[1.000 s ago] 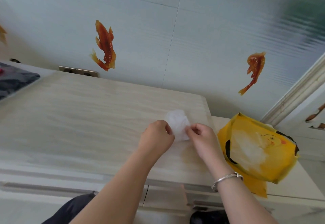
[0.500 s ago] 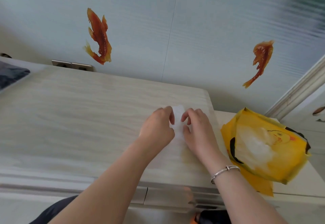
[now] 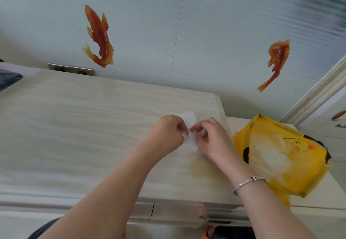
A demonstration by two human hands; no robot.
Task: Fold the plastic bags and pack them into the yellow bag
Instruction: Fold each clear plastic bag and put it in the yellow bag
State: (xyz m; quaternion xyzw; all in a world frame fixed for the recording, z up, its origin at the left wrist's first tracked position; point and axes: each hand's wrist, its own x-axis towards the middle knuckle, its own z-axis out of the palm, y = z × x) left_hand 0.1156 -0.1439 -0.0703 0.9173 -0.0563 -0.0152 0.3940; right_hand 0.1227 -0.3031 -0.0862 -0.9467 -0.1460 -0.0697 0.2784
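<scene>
A small white plastic bag, folded into a narrow strip, lies on the pale wooden table near its right end. My left hand pinches the strip from the left and my right hand pinches it from the right, fingertips almost meeting over it. Most of the strip is hidden under my fingers. The yellow bag with a duck print lies to the right on a lower white surface, with whitish contents showing through it.
A wall with two orange fish stickers rises behind the table. A socket strip sits at the table's back edge. Dark cloth lies at the far left. Drawer fronts run along the table's near side.
The puffy white bag has been flattened into a narrow strip. Both hands have closed in over it until the fingertips nearly touch. The view has shifted slightly.
</scene>
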